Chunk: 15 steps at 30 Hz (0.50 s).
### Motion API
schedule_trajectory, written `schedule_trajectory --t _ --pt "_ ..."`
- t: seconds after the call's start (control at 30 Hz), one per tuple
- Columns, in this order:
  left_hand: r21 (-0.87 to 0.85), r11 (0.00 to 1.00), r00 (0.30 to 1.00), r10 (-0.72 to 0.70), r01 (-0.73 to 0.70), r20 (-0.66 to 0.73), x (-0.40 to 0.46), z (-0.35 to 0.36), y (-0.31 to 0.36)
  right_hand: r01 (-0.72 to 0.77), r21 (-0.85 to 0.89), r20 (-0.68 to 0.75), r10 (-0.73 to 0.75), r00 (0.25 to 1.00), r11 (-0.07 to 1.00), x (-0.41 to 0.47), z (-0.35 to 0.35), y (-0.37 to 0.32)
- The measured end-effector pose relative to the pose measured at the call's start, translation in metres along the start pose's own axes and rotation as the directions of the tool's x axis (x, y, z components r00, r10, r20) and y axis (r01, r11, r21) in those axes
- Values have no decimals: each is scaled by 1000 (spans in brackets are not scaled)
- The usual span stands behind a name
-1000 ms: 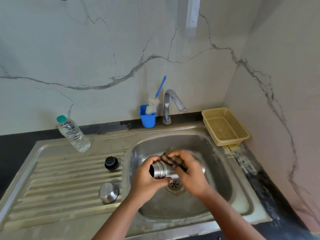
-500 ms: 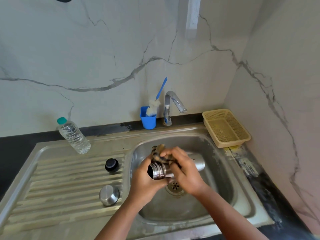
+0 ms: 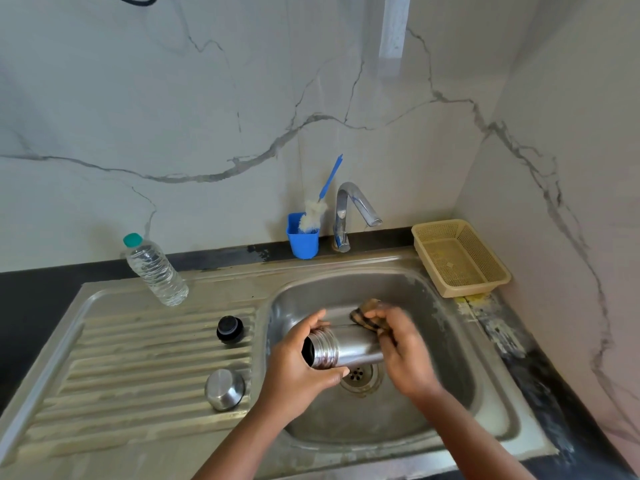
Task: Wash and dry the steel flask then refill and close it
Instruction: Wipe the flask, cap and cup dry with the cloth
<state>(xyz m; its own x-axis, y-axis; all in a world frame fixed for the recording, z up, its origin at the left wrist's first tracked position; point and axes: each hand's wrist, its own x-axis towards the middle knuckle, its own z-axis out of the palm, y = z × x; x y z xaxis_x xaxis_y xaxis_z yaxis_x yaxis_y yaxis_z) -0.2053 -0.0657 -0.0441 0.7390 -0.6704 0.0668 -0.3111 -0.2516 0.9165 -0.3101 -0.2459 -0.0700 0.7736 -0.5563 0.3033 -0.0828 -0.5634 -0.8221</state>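
Observation:
The steel flask (image 3: 349,348) lies on its side over the sink basin (image 3: 433,420), its open threaded mouth facing left. My left hand (image 3: 298,368) grips it round the neck. My right hand (image 3: 401,351) holds a brown scrub pad (image 3: 365,315) against the flask's far end and is blurred with motion. On the draining board (image 3: 121,368) lie the black inner stopper (image 3: 230,329) and the steel cup lid (image 3: 224,389). A clear water bottle (image 3: 154,270) with a green cap stands at the board's back.
The tap (image 3: 353,211) stands behind the basin with no water running. A blue cup (image 3: 302,241) holding a bottle brush (image 3: 320,202) sits left of it. A beige plastic basket (image 3: 460,256) rests at the back right corner. Marble walls close the back and right.
My right hand has slid the scrub pad from the flask's neck toward its far end, baring the steel body. My left hand keeps its grip at the neck.

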Motion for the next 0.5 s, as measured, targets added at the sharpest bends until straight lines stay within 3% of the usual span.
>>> schedule_trajectory --t 0.13,0.23,0.3,0.43,0.5 --pt "-47 999 1000 -22 22 11 3 1 -4 324 5 161 -320 933 946 -21 15 -56" --pt "-47 999 1000 -3 4 25 0 -2 -4 372 -64 273 -342 899 926 -7 6 -59" --pt "-40 999 999 31 -30 37 -3 -6 -3 299 -104 319 -253 913 949 13 -2 -43" --pt "-60 995 996 78 -75 45 -5 -17 3 6 -258 402 102 910 966 50 -24 -7" --pt "-58 995 995 83 -81 50 -5 -24 3 -246 -133 382 279 881 960 57 -34 11"
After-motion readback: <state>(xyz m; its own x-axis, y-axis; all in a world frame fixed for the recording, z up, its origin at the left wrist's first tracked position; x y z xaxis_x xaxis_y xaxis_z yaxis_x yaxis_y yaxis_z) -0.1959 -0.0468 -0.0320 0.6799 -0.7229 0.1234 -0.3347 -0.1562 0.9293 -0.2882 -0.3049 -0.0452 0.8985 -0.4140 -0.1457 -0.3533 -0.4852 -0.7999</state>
